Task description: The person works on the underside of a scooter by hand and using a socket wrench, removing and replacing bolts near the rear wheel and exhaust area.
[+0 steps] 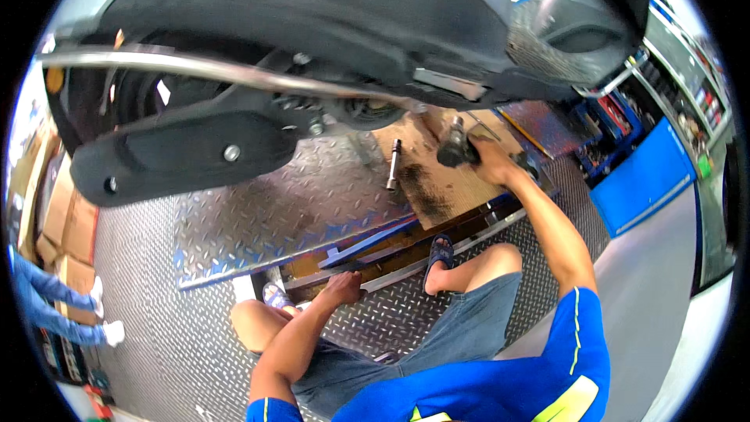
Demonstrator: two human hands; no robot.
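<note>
My right hand (492, 162) is wrapped round a dark impact wrench (453, 147), which points up at the underside of a black scooter (375, 23). My left hand (341, 289) is low between my knees, by the lift's front edge, with its fingers curled; what it holds, if anything, is hidden. A socket on a metal extension bar (394, 164) lies on a stained cardboard sheet (437, 187) between my hands and the scooter. The scooter's black swingarm cover (180, 148) reaches out to the left.
A blue-edged tread-plate lift platform (297, 195) carries the cardboard under the scooter. At the right stand a blue panel (644, 176) and a tool rack (617, 121). Another person's legs (58, 301) are at the far left, near cardboard boxes (70, 219).
</note>
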